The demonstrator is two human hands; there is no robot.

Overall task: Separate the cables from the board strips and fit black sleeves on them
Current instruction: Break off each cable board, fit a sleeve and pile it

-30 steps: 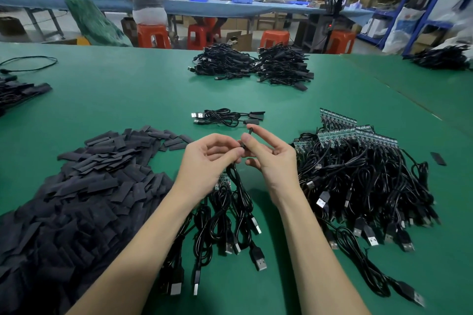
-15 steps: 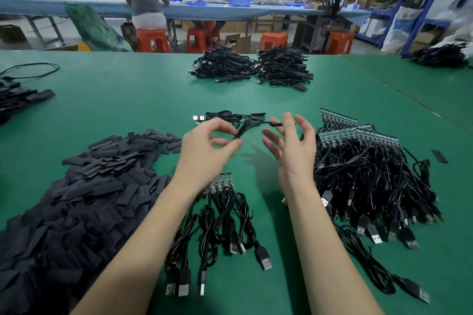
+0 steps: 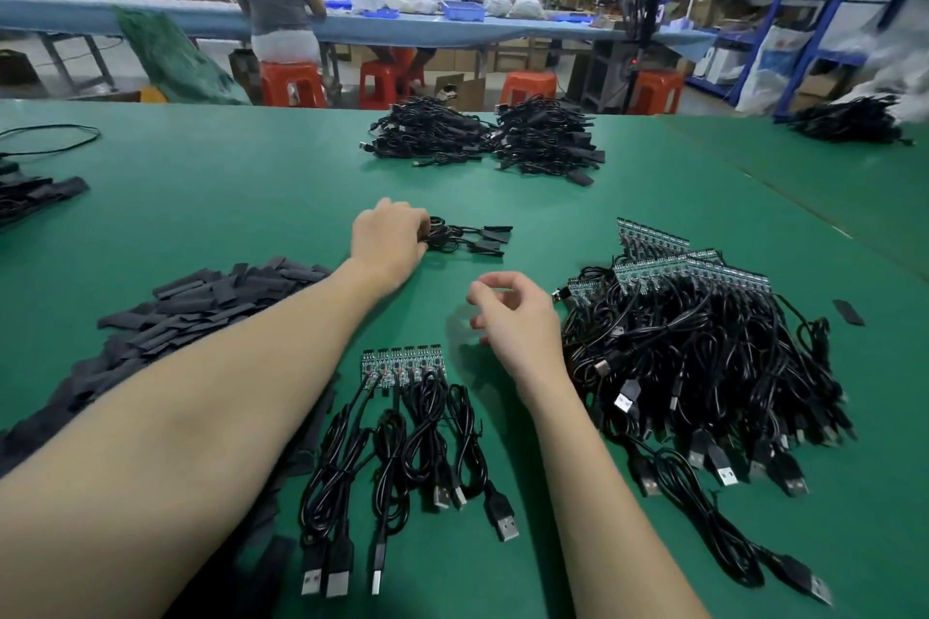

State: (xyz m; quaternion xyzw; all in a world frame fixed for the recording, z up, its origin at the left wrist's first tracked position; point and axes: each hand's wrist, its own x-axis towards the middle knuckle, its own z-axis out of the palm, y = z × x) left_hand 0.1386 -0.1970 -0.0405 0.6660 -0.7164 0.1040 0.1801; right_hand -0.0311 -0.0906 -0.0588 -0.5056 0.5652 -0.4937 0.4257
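Observation:
My left hand (image 3: pixel 389 239) reaches forward over the green table (image 3: pixel 226 216), its fingers curled down onto the small bundle of sleeved cables (image 3: pixel 467 236). My right hand (image 3: pixel 518 317) hovers loosely curled above the table and holds nothing. Just below it lies a short board strip (image 3: pixel 402 362) with several USB cables (image 3: pixel 402 447) still attached. A big heap of board strips with cables (image 3: pixel 704 357) sits to the right. The pile of flat black sleeves (image 3: pixel 176 312) spreads at the left, partly hidden by my left forearm.
Two heaps of finished cables (image 3: pixel 482 136) lie at the far middle of the table, another heap (image 3: pixel 849 121) at the far right. A single loose sleeve (image 3: pixel 848 312) lies right of the big heap. Two people work at a long table (image 3: pixel 151 15) behind red stools.
My left hand has carried the sleeved cable forward and laid it down on the small bundle. My right hand let go of it, drew back and lowered.

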